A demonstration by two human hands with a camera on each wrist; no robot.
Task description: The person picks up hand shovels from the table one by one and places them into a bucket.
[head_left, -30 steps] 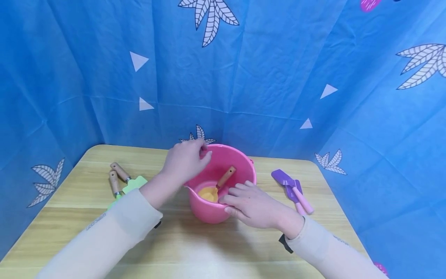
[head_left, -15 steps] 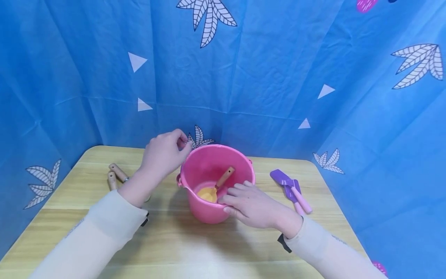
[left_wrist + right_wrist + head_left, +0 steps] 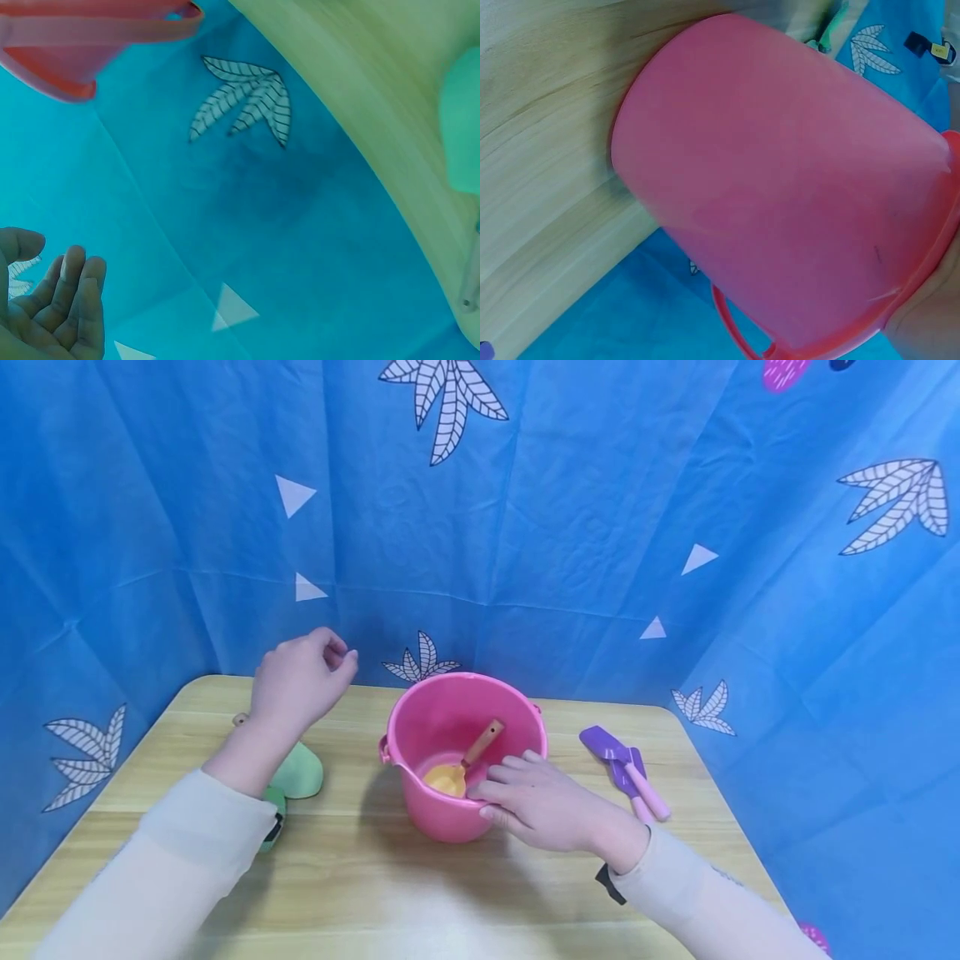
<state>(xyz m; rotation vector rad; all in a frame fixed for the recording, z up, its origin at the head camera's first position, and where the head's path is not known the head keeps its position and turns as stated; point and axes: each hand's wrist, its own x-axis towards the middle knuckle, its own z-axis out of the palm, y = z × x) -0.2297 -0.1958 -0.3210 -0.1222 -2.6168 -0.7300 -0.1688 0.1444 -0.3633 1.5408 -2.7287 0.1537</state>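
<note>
Green tools (image 3: 300, 774) (half-hidden) lie outside the pink bucket (image 3: 446, 822) at nine o'clock; left hand (image 3: 296, 681) at ten, fingers loosely curled, empty. One yellow scoop (image 3: 450, 777) is in; the right hand (image 3: 542, 804) pinches the rim (image 3: 468, 675) at five. Purple tools (image 3: 609, 746) remain out at three. Worktop (image 3: 375, 893) is open at six, its far edge (image 3: 600, 704) near at twelve

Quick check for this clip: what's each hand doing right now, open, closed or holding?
Left hand: open, fingers loosely curled, holding nothing.
Right hand: closed, holding the pink bucket by its rim.
</note>
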